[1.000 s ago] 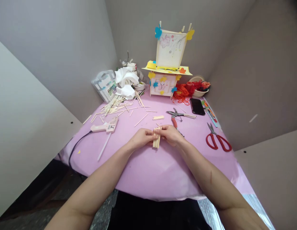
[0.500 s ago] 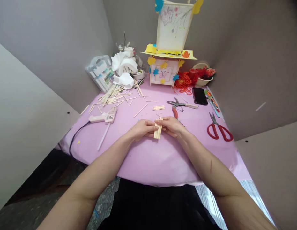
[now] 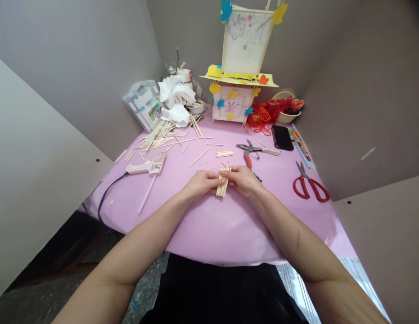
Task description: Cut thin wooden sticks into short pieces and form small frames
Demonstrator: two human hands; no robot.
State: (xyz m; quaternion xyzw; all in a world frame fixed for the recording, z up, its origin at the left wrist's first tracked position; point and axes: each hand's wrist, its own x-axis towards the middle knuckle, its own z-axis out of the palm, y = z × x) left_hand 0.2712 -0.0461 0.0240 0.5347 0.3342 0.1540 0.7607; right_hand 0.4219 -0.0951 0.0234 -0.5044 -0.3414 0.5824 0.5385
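Both hands hold one small panel of pale wooden sticks (image 3: pixel 222 187) laid side by side, upright in front of me just above the pink cloth. My left hand (image 3: pixel 204 182) pinches its left edge, thumb on the front. On the opposite side my right hand (image 3: pixel 245 180) grips the upper right part, with the fingers behind hidden. Just beyond the hands lies a second small bundle of short sticks (image 3: pixel 224 154). Red-handled pruning shears (image 3: pixel 249 150) lie beside my right hand, their handles partly hidden by it.
A glue gun (image 3: pixel 157 164) with its cord lies at left, near a pile of loose sticks (image 3: pixel 158 137). Scissors (image 3: pixel 310 182) and a phone (image 3: pixel 282 137) lie at right. A decorated stick-and-paper lantern (image 3: pixel 247 45) stands at the back, beside red cord (image 3: pixel 261 118).
The whole view has shifted slightly, so everything sits a little lower. Both hands keep their hold on the stick panel, which is tilted very slightly differently.
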